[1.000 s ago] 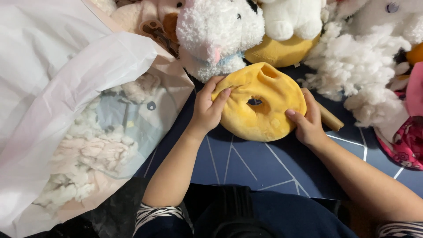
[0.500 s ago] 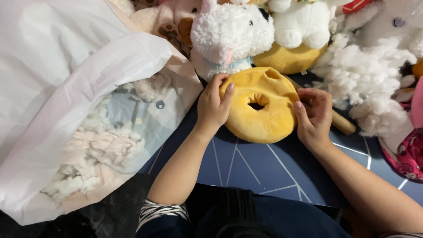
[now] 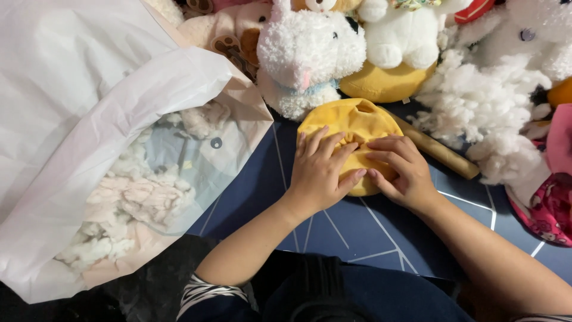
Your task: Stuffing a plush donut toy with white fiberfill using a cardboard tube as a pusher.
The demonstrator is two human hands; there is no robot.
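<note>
Both hands down on the yellow plush piece point(image 3: 351, 125), which lies flat on the dark blue mat point(image 3: 333, 232), just in front of the white stuffed rabbit point(image 3: 307, 56).

Left hand point(image 3: 322, 170): palm down, fingers spread over the left half of the piece, tips meeting at a pinched seam near the middle. Grip is a flat press, not a closed fist; nothing is lifted.

Right hand point(image 3: 399, 170): same posture on the right half, fingertips touching the left hand's at the crease. Fabric is puckered where the two sets of fingers meet.

My reading: the opening in the middle is being pressed shut, or the filling evened out.

To do it well, as I judge it:
- keep the piece flat on the mat so the filling cannot shift to one side;
- press from the rim inward with both hands evenly, otherwise one half bulges;
- hold the crease with the fingertips only, palms light, so the seam line stays in sight.

Round about:
- a large white plastic bag point(image 3: 89, 119) to the left, open, with loose white stuffing point(image 3: 137, 197) inside;
- a wooden stick point(image 3: 438, 152) just right of the piece, partly under a heap of fluffy white filling point(image 3: 476, 107);
- a yellow cushion point(image 3: 384, 83) behind, under a white soft toy point(image 3: 399, 30);
- pink patterned fabric point(image 3: 551, 206) at the far right edge.
</note>
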